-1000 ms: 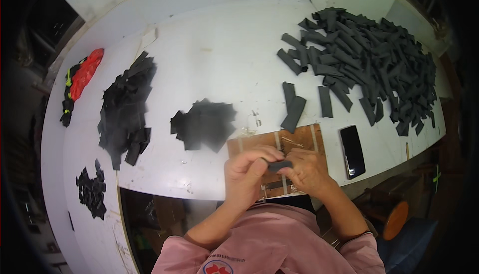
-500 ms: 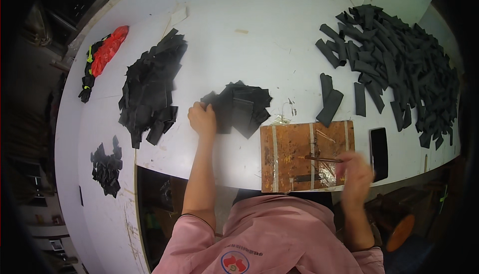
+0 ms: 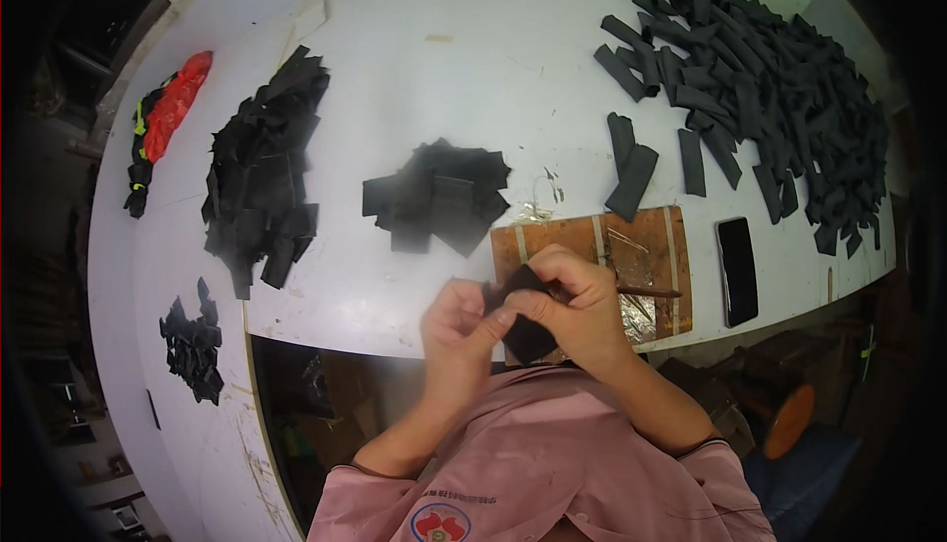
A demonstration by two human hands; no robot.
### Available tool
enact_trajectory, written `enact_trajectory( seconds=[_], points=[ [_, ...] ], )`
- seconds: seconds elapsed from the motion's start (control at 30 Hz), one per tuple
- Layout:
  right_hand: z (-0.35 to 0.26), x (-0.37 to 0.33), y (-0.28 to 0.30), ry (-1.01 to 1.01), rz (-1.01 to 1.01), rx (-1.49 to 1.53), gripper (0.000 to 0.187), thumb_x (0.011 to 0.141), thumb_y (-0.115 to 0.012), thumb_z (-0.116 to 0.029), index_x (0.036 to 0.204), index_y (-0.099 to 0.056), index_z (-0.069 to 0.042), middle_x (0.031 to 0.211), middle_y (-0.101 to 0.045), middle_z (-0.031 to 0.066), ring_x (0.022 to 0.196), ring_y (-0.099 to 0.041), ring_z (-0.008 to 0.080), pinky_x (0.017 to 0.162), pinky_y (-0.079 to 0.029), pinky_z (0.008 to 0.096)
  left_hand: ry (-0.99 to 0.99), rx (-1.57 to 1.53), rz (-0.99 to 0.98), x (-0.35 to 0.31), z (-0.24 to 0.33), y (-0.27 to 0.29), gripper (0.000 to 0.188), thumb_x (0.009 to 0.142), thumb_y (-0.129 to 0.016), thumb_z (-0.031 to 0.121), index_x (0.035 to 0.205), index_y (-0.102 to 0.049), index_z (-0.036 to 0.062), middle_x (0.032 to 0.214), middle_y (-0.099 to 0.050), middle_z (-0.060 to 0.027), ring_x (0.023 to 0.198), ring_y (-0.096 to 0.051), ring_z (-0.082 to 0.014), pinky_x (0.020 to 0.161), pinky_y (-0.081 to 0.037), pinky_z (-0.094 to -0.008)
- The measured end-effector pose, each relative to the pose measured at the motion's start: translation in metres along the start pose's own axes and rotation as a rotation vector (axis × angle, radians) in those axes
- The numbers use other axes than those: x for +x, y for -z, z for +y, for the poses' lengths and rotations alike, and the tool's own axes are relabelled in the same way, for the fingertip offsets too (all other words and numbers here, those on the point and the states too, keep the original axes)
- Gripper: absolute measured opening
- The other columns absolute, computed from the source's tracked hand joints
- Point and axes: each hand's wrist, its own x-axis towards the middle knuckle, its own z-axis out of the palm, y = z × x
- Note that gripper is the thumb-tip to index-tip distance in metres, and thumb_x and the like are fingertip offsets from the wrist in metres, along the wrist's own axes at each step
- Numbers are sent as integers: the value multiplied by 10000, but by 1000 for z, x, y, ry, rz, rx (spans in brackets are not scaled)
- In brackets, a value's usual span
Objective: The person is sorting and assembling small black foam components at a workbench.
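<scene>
My left hand [image 3: 462, 317] and my right hand [image 3: 575, 303] meet over the front edge of the table, both closed on one small black fabric piece [image 3: 534, 339]. Their thumbs come together on its upper part, and the piece hangs down between them. A thin brown stick-like tool [image 3: 653, 292] juts out to the right of my right hand, above the board; whether my fingers hold it or it lies there cannot be made out. Under my hands is a worn brown board [image 3: 552, 236] with pale strips across it. Left of the board lies a small pile of flat black fabric pieces [image 3: 434, 197].
A larger black fabric pile [image 3: 261, 177] and a small heap of black scraps [image 3: 193, 345] lie to the left. Beyond them sits a red plastic bag [image 3: 180, 108]. At right are a big heap of dark rolled tubes [image 3: 760, 98] and a phone [image 3: 737, 271].
My left hand has come from the small fabric pile to the board with a black piece. My right hand has moved left to meet it, and both now grip the piece. The view has shifted slightly.
</scene>
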Motion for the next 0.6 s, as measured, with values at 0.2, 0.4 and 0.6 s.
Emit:
enact_trajectory(
  seconds=[0.2,0.4,0.6],
  points=[
    [-6,-13,18,-251,-102,185,103,694,-657,-32,672,-569,18,623,-511,4,577,-463,53,520,-367,203,61,-100,-198,9,14,-2,354,821,-528,248,1025,-470,-36,932,-581,-127,861,-563,-192,816,-422,-285],
    [-20,-17,26,-206,-268,21,79,699,-634,-20,696,-578,35,623,-526,44,563,-486,85,511,-375,226,270,255,-413,28,47,8,205,792,-586,163,887,-565,-17,789,-595,-69,705,-556,-120,641,-440,-233],
    [-18,-13,32,-142,-411,-75,96,674,-636,-28,736,-594,33,624,-521,77,570,-499,157,546,-394,269,367,551,-498,25,66,-4,83,730,-634,-2,802,-597,-23,705,-597,-32,594,-525,-60,533,-416,-183]
  ],
)
